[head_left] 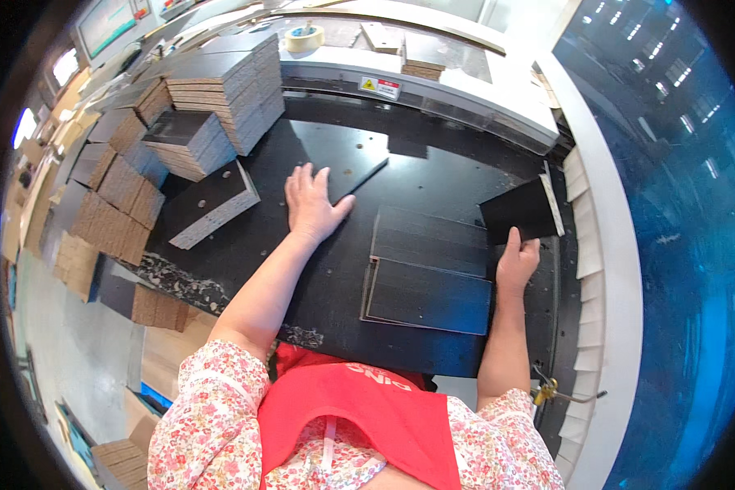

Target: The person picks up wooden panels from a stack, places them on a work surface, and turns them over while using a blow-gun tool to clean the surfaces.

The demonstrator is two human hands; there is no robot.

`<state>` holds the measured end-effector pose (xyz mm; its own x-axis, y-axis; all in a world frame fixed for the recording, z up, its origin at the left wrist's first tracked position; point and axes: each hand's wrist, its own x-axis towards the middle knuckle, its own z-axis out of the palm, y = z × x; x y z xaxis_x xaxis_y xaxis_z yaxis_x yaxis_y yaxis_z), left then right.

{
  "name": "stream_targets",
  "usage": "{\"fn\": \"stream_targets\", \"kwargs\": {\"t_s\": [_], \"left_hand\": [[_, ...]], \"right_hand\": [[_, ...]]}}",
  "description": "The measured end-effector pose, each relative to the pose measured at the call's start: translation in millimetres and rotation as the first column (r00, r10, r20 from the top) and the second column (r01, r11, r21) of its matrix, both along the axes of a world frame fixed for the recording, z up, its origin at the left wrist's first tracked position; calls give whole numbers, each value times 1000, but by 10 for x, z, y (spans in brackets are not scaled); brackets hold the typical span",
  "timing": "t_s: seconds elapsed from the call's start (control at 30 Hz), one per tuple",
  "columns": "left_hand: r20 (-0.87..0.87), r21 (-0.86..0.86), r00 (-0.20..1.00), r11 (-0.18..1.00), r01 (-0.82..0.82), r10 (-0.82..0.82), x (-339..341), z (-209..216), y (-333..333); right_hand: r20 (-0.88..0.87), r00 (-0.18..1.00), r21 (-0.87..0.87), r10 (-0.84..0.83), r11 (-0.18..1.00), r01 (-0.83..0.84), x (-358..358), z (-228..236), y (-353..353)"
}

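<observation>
My left hand (312, 204) lies spread on a dark glossy surface left of centre, fingers apart and gripping nothing. Just right of its fingertips runs the slanted edge of a dark flat board (371, 173); how far that board extends under the hand is hard to tell. On the right, my right hand (518, 263) pinches the near edge of a small black panel (521, 211), thumb on top. The panel is tilted, with a pale raw edge on its right side. Between my hands, dark rectangular boards (429, 298) lie in two overlapping groups on the black worktable (327, 278).
Tall stacks of dark-faced particleboard pieces (224, 90) crowd the left, with one loose piece (216, 206) before them. Behind the table stands a white machine beam (465, 114) with a tape roll (305, 38). A white rail with pleated strips (584, 269) borders the right.
</observation>
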<state>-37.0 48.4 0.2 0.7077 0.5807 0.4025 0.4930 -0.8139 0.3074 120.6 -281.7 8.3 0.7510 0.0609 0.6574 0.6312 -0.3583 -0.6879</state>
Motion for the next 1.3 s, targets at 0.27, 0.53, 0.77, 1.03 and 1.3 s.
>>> {"fn": "stream_targets", "kwargs": {"t_s": [0.27,0.53,0.77,1.03,1.3], "left_hand": [[-58,-58,998,998,-14,11,-12,3,-15],[-53,-69,998,997,20,-24,-72,24,9],[-85,-35,996,999,0,-3,-96,23,-18],[-118,-47,993,999,24,-29,-65,97,-59],[-91,-18,994,998,59,-61,-28,94,-51]], "right_hand": [[220,966,-659,-138,709,252,-89,689,-411],[72,997,-935,40,349,54,-55,617,-463],[151,984,-889,91,449,94,421,342,-304],[224,974,-893,28,407,194,1133,212,-41],[376,926,-867,-37,339,366,1826,-20,59]]}}
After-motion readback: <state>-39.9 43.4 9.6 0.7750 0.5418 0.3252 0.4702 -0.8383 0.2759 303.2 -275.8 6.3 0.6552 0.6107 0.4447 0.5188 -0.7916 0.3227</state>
